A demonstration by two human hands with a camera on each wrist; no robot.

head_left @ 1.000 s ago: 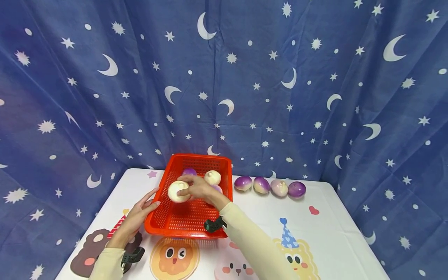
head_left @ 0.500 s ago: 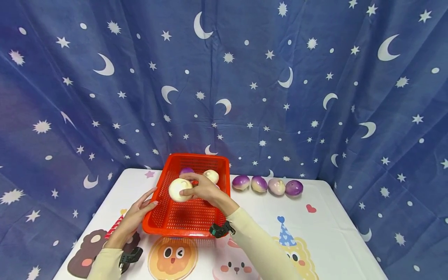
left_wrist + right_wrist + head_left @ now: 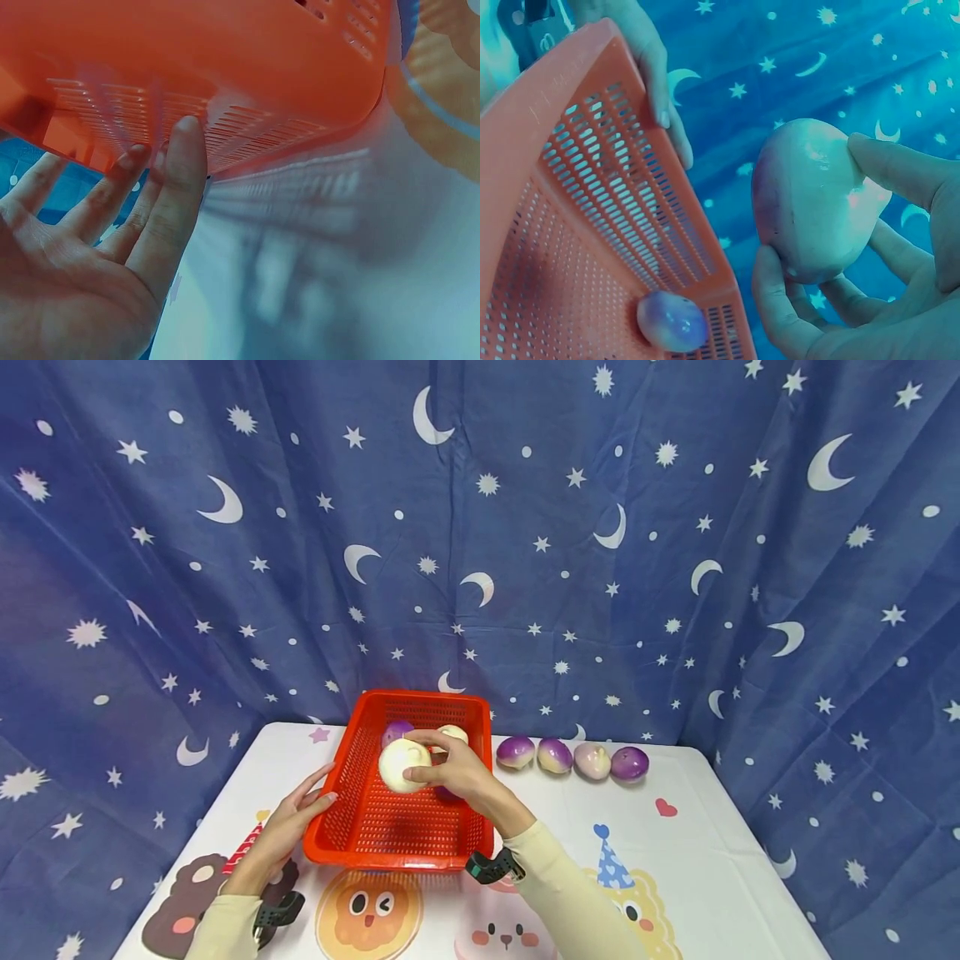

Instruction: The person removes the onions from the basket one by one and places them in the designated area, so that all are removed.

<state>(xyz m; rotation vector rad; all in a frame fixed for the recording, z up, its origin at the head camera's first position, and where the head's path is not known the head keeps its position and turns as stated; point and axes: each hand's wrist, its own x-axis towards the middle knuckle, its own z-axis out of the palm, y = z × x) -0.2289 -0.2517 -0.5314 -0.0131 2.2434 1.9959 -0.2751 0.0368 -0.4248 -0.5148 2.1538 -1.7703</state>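
Note:
A white-and-purple turnip point(image 3: 397, 770) is held between the thumb and fingers of my right hand point(image 3: 465, 770), above the red plastic basket point(image 3: 397, 862). The right wrist view shows this turnip point(image 3: 810, 202) apart from the basket wall. My left hand point(image 3: 285, 828) is at the basket's left side, its extended fingers point(image 3: 176, 165) against the slotted wall. Inside the basket lie a purple turnip point(image 3: 395, 732) at the back left and a whitish one point(image 3: 454, 732) at the back right. Another, purple one point(image 3: 447, 794) is mostly hidden under my right hand.
Several turnips stand in a row right of the basket, among them a purple-and-white one point(image 3: 515, 752), a pale one point(image 3: 592, 762) and a dark purple one point(image 3: 630, 764). A white cartoon-printed cloth point(image 3: 720, 860) covers the table. A blue curtain point(image 3: 480, 527) hangs behind.
My right hand has carried the turnip a little to the right over the basket. The left hand stays at the basket's side. The head view has shifted slightly.

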